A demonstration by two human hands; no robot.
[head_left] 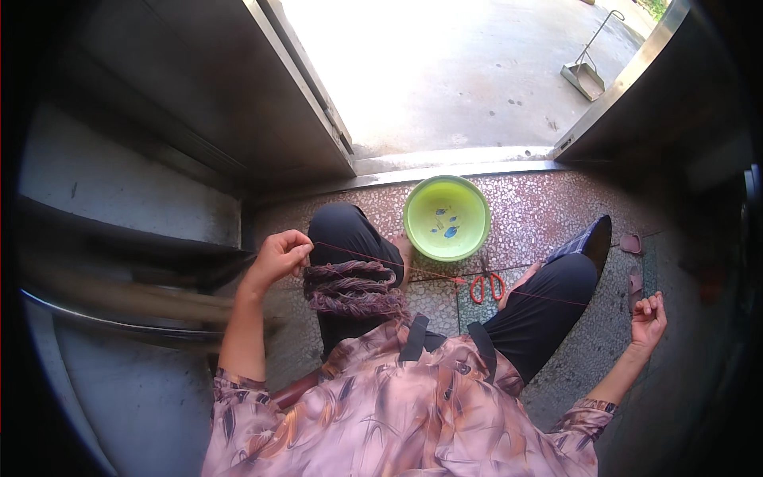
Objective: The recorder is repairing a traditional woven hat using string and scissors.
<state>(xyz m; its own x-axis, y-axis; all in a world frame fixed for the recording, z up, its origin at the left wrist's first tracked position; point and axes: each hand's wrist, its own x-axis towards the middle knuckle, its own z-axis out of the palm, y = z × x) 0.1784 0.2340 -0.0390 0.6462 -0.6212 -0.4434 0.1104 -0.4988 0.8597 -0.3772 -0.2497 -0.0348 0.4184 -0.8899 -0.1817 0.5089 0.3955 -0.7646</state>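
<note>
Left hand (pixel 284 256), raised, fingertips pinched on red thread (pixel 459 280); right hand (pixel 648 323), outstretched sideways, fingers curled, hold unclear.

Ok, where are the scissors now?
In the head view, the scissors lie on the floor right of centre, between the knees, by the near side of the green basin.

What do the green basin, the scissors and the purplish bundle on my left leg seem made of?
Green basin: probably plastic, from its smooth, evenly coloured wall. Scissors: smooth red handles, likely plastic; darker blades, probably metal. Purplish bundle: matte fibre, perhaps yarn, from its twisted strands; exact fibre unclear.
</note>
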